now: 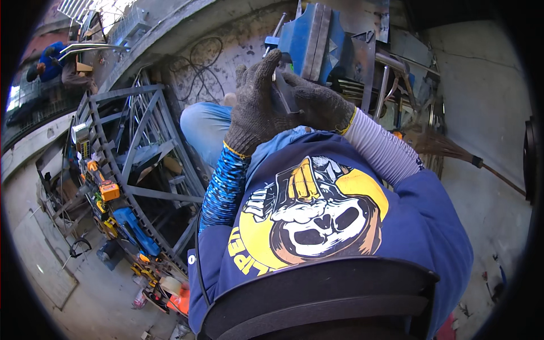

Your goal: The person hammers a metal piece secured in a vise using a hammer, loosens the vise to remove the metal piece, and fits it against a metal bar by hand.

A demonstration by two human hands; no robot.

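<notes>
Both my hands wear dark grey knitted work gloves and are close together in front of my waist. Between them is a grey flat metal piece (285, 95) with an angled edge. My left hand (255, 105) is curled against its left side, fingers pointing up. My right hand (322, 103) is closed around its right side, with the fingertips partly hidden. Just beyond the hands stands a blue bench vise (305, 42), its grey jaws together as far as I can see. The vise handle (277, 27) slants up at its left.
On my left stands a grey metal frame rack (133, 139) with rods, an orange-and-black power tool (107, 190) and a blue tool (136, 231). A broom (447, 144) lies at right. Metal tubes (382, 90) stand beside the vise. Another person (54, 62) sits at far left.
</notes>
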